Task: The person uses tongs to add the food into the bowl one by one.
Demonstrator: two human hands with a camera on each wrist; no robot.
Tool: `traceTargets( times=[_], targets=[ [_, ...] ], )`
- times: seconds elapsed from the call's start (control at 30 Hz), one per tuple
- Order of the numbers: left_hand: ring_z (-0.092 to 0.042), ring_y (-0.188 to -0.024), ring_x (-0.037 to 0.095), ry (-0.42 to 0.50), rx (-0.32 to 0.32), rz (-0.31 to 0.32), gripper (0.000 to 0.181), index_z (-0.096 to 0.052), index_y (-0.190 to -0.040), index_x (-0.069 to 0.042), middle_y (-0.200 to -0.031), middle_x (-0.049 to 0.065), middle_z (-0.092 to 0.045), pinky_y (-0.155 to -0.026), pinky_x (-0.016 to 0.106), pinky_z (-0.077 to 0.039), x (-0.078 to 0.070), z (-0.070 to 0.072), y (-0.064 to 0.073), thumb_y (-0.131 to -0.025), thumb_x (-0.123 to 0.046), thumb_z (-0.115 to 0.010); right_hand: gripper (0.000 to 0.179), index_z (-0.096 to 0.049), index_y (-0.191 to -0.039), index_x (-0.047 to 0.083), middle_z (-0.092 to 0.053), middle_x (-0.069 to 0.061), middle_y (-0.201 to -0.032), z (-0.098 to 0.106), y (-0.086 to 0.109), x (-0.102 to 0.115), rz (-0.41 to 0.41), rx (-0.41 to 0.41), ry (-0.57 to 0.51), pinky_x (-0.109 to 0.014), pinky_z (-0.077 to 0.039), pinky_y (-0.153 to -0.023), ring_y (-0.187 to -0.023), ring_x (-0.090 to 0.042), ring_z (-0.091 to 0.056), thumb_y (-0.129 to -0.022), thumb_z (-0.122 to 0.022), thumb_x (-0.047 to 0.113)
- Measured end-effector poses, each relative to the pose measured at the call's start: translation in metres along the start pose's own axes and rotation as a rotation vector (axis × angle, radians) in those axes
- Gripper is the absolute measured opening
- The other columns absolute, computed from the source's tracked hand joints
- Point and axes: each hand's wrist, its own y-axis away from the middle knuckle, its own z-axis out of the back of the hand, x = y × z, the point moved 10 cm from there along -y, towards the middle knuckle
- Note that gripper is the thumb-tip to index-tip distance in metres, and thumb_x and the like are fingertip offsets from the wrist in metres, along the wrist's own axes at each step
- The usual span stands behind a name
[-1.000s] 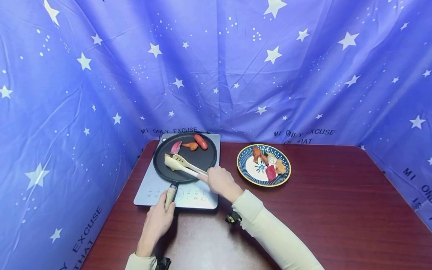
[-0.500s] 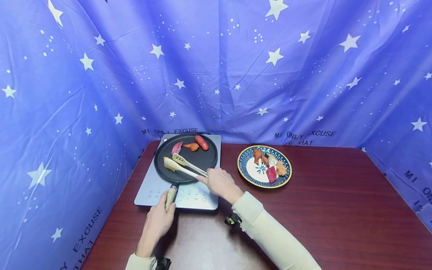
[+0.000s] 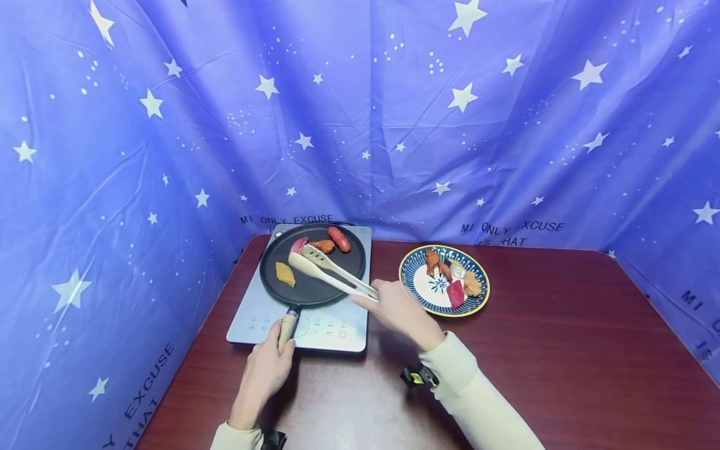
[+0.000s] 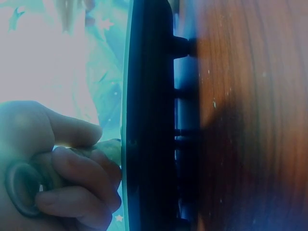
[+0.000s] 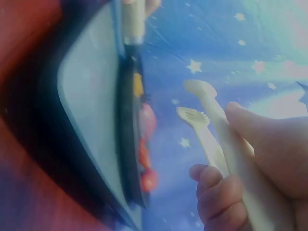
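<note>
My left hand grips the handle of a flat black frying pan, its fingers curled round it in the left wrist view. In my right hand are cream tongs, held over the pan. Their two tips stand apart with nothing between them in the right wrist view. A yellow-brown food piece lies at the pan's left side. Farther back are a pinkish-red slice, partly behind the tongs' tips in the head view, an orange-brown drumstick-like piece and a red sausage.
The pan sits on a silver induction cooktop on a dark red wooden table. To the right stands a blue-patterned plate with several food pieces. Blue star-printed curtains hang behind and at both sides.
The tongs have come away from the yellow-brown piece and moved up and right, towards the pinkish-red slice. The right hand has shifted right; the left keeps its grip on the handle.
</note>
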Motion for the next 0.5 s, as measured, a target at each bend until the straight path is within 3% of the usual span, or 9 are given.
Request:
traceTargets(
  times=[0.2,0.5],
  targets=[
    [-0.062,-0.074,0.036,-0.007,-0.015,-0.01,0.051,-0.043,-0.138,-0.005,-0.095,0.026,-0.063,-0.063,0.051,-0.045,0.001,0.0,0.001,-0.091,-0.022,-0.055,0.038,-0.053,-0.071,0.016,-0.042,0.004,-0.057,0.029,0.017,-0.032,-0.022,-0.058,-0.005,-0.032,-0.034,-0.046,-0.049,-0.014,-0.042,-0.089,-0.059,0.05],
    [-0.062,-0.075,0.037,-0.013,-0.019,-0.018,0.051,-0.044,-0.138,-0.005,-0.096,0.027,-0.063,-0.063,0.052,-0.045,0.0,0.001,0.001,-0.091,-0.022,-0.055,0.038,-0.053,-0.073,0.014,-0.042,0.002,-0.06,0.061,0.035,-0.075,-0.052,-0.118,0.051,-0.034,-0.036,-0.054,-0.055,-0.017,-0.044,-0.101,-0.041,0.036]
  ],
)
